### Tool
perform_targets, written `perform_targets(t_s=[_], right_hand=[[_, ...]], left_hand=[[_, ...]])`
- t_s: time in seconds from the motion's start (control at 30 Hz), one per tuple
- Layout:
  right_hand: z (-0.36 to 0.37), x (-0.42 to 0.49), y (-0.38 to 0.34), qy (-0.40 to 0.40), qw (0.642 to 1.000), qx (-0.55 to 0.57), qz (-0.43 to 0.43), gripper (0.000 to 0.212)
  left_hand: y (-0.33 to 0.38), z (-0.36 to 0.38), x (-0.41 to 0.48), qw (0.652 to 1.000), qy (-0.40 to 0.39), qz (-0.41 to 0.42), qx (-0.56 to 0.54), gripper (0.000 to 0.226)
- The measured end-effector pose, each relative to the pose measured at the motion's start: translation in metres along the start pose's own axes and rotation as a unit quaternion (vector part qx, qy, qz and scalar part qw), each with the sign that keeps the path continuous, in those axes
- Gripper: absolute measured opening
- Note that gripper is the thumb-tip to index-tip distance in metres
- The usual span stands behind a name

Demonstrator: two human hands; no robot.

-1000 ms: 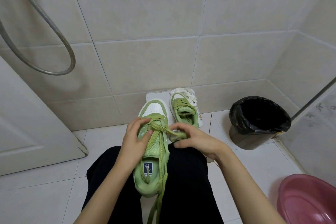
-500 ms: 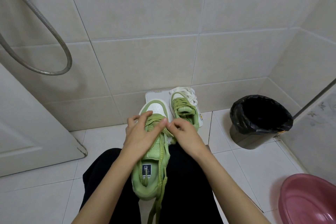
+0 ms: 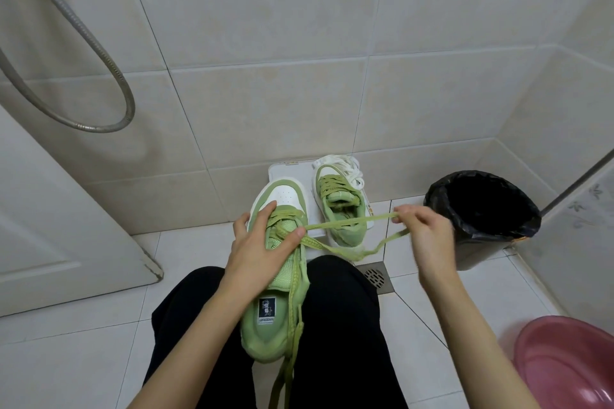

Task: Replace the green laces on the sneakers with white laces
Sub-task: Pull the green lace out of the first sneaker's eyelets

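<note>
1. The green lace (image 3: 349,222) is drawn out taut to the right from the upper eyelets of a green-and-white sneaker (image 3: 275,319). A slack part sags back from the pinch toward the shoe, and another length hangs down past the heel between the knees.
2. The sneaker is laid on the lap, across black trousers (image 3: 342,325), with its toe pointed away and its heel toward the camera. Green lacing is seen crossed over the rows nearest the toe.
3. The lace is pinched between the thumb and fingertips of the right hand (image 3: 427,229), the remaining fingers being curled. This hand is held up to the right of the shoe.
4. The sneaker is gripped across the forefoot by the left hand (image 3: 259,246). The fingers are wrapped round its left side and the thumb is pressed onto the lacing where the taut strand leaves.
5. A second sneaker (image 3: 342,209), laced in green, is stood on a flat white board (image 3: 285,170) against the wall. A bundle of white laces (image 3: 347,163) is heaped at its toe, touching it.
6. A black-lined bin (image 3: 498,236) is placed to the right, with a floor drain (image 3: 375,277) set in the tiles near the right knee.
7. A pink basin (image 3: 571,372) is cut off at the lower right corner. A metal shower hose (image 3: 109,63) is looped on the tiled wall at upper left, above a white door (image 3: 50,209).
</note>
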State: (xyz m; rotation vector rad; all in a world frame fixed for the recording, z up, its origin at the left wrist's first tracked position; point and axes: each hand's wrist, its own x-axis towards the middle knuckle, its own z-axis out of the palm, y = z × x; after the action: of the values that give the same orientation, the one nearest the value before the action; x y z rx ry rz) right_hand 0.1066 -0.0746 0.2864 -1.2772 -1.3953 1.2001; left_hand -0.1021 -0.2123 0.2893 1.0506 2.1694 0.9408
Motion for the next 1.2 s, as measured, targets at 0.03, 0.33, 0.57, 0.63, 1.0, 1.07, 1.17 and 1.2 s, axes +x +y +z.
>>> perform_targets(t_s=[0.03, 0.33, 0.57, 0.63, 1.0, 1.07, 1.17, 1.2], right_hand=[[0.006, -0.003, 0.000, -0.030, 0.998, -0.056, -0.015, 0.021], [0.082, -0.033, -0.010, -0.326, 0.941, -0.090, -0.022, 0.029], [0.068, -0.035, 0.002, -0.211, 0.947, 0.233, 0.061, 0.046], [0.064, -0.034, 0.007, -0.145, 0.910, 0.373, 0.110, 0.047], [0.068, -0.032, 0.004, 0.005, 0.994, 0.007, 0.107, 0.014], [0.074, -0.033, 0.001, -0.031, 0.985, -0.162, 0.046, 0.034], [0.080, -0.037, -0.012, -0.125, 0.987, -0.097, -0.018, 0.026], [0.082, -0.040, -0.016, -0.161, 0.984, -0.071, -0.033, 0.020]], left_hand=[[0.000, 0.000, 0.000, 1.000, 0.001, -0.001, -0.007, 0.091], [0.002, 0.002, -0.003, 0.999, 0.004, -0.007, -0.033, 0.095], [0.004, 0.004, -0.004, 1.000, -0.013, 0.009, -0.007, 0.091], [0.004, 0.005, -0.005, 1.000, -0.014, 0.011, -0.005, 0.091], [-0.001, 0.005, -0.004, 0.999, 0.005, 0.011, -0.032, 0.081], [0.000, 0.003, -0.005, 0.999, 0.002, 0.013, -0.039, 0.085], [-0.001, -0.007, -0.003, 0.996, -0.010, 0.029, -0.080, 0.076], [-0.002, -0.011, -0.002, 0.994, -0.008, 0.034, -0.108, 0.063]])
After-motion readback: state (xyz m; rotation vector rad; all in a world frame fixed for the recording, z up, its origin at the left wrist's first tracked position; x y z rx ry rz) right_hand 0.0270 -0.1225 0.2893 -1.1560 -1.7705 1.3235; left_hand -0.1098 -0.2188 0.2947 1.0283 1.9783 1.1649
